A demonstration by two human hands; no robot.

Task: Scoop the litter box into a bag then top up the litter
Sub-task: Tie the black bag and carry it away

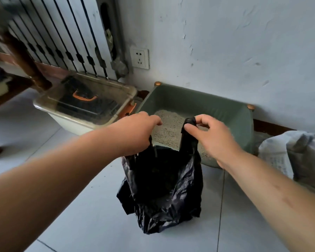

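A black plastic bag (162,188) hangs open above the tiled floor, just in front of the green litter box (198,102). My left hand (136,131) grips the bag's left handle, which is mostly hidden under my palm. My right hand (211,135) pinches the right handle between thumb and fingers. Pale grey litter (165,124) covers the box's bottom, seen between my two hands. The bag's inside is dark and its contents cannot be made out.
A clear lidded storage bin (84,104) with an orange handle stands left of the litter box. A white printed sack (287,153) slumps at the right. A radiator (62,33), a wall socket (140,58) and a wooden furniture leg (24,59) lie behind.
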